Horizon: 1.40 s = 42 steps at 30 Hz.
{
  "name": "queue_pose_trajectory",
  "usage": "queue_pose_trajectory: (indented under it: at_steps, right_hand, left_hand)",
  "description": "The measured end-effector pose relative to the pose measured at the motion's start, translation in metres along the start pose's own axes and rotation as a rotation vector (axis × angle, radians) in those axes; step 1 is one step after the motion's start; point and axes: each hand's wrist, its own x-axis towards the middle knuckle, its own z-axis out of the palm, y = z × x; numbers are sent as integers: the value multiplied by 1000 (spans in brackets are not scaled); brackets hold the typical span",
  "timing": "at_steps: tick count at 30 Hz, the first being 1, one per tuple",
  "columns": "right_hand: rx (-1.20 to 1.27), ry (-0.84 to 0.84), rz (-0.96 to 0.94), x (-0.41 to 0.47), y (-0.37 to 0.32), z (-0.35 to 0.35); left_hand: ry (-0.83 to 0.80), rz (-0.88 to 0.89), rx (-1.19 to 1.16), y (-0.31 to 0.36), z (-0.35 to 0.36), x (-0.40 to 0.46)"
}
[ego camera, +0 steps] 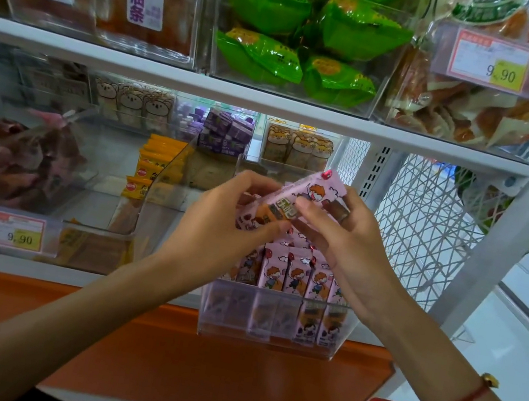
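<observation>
Through the head view, the far left of the shelves is blurred, and the print on the price tag (10, 231) is barely legible beyond 9.90. My own fingers cover part of the pink snack packets (309, 190), so I cannot tell how many I hold.

White shelf boards (271, 106) carry clear bins, with a wire mesh panel (424, 232) at the right and an orange ledge (179, 360) below.

My left hand (217, 227) pinches the packets' lower end and my right hand (349, 245) grips the upper end, thumb on top. They sit tilted just above the clear bin (268, 339) of matching upright packets.
</observation>
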Motion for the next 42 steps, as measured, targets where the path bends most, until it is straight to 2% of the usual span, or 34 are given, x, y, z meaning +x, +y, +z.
queue_pose_trajectory:
  at_steps: [4,9,13,15,20,24,26,28,31,35,37,40,42]
  right_hand:
    - [-73,-35,-111,-1,-2,1]
    - [-183,-108,-117,1,-2,-3]
    - [-286,-141,-48,1,3,-2]
    - [-331,-141,-89,0,5,0]
    - [-372,-122,-170,6,10,-1]
    - [-391,-179,-75,30,18,-5]
    - [-502,-199,14,52,22,-13]
    - [-763,-178,1,77,29,-23]
    - [-1033,-217,-46,108,41,-23]
    - [-1227,-218,-47,144,64,-10]
    - [-1335,-224,-5,154,70,-6]
    - [-1463,-275,43,163,73,-2]
    - [-1485,-314,59,161,71,-2]
  left_hand:
    - [20,9,-38,2,3,-1]
    - [-3,-16,-118,2,3,0]
    - [92,-91,-392,0,3,2]
    - [111,-114,-435,0,3,3]
    - [173,-71,-417,-3,-7,8]
    - [260,-6,-364,-4,-18,15]
    - [375,20,-364,-9,-29,25]
    - [451,42,-317,-16,-38,37]
    - [351,50,-236,-30,-34,57]
    - [179,-2,-192,-58,-20,95]
    - [100,29,-196,-63,-16,113]
    - [59,16,-194,-71,-9,136]
    - [99,-45,23,-78,-5,145]
